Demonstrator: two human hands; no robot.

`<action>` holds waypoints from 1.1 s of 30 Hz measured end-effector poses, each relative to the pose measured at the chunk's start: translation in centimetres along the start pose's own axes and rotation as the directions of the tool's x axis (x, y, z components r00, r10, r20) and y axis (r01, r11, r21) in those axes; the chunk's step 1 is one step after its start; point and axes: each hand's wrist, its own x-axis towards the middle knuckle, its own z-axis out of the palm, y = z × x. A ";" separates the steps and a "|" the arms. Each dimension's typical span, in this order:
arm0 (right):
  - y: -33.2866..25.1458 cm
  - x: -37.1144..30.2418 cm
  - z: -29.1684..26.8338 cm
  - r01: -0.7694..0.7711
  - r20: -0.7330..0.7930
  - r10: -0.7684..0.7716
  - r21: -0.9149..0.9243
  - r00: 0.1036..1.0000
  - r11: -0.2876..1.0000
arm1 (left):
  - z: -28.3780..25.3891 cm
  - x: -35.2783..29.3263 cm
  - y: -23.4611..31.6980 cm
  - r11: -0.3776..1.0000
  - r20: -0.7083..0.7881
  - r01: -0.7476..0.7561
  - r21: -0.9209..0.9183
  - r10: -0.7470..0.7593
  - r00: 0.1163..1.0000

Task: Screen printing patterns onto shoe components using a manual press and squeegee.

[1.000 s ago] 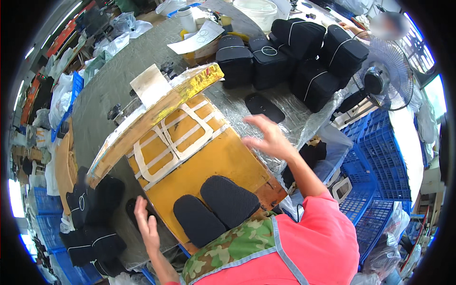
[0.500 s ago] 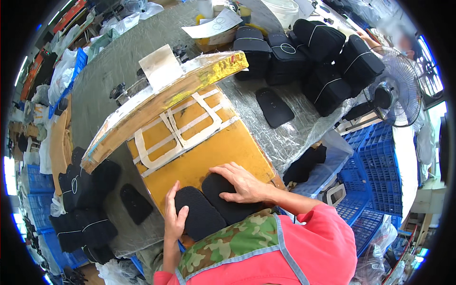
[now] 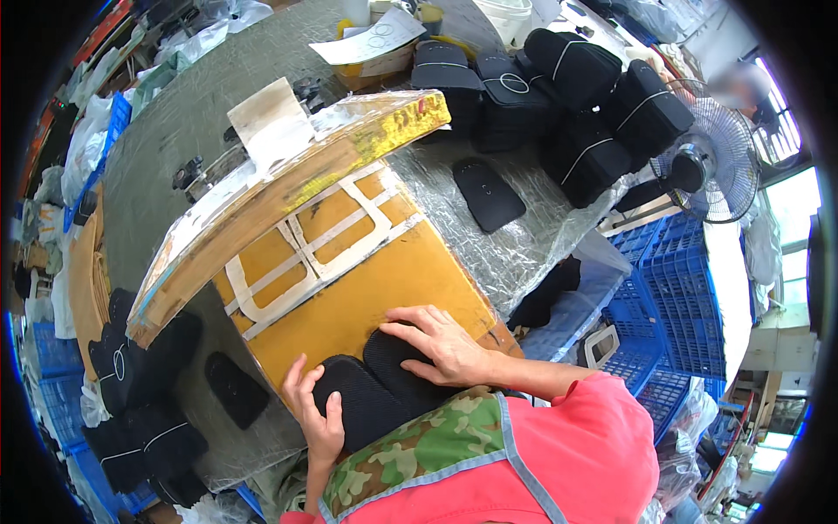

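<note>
Yellow board, near end: left hand and right hand cup black pads, grip unclear; I'd call it aligning, next wanting even edges.

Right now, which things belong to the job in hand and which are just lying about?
Seemingly in the job:
left black textured pad, left fingers at its edge
right black textured pad, right fingers over it
yellow board beneath
wood-edged frame

Probably just around:
electric fan
blue plastic crates
paper sheet
</note>
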 end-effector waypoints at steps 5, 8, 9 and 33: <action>-0.8 0.9 -1.2 -0.014 0.000 0.014 -0.116 1.000 0.993 | -0.1 -0.9 -0.9 0.961 0.005 -0.186 0.205 0.189 0.982; -0.8 1.7 -1.6 -0.086 0.072 0.098 -0.154 0.993 0.984 | -0.1 -1.4 -1.5 0.953 0.010 -0.218 0.211 0.221 0.975; -0.7 1.8 -1.5 -0.056 0.075 0.067 -0.145 0.995 0.988 | -0.1 -1.3 -1.4 0.952 0.012 -0.223 0.210 0.225 0.974; 13.4 21.9 -2.4 0.074 -0.262 -0.143 -0.258 0.954 0.963 | -0.6 -2.7 -1.2 0.995 -0.047 -0.003 -0.104 -0.002 0.999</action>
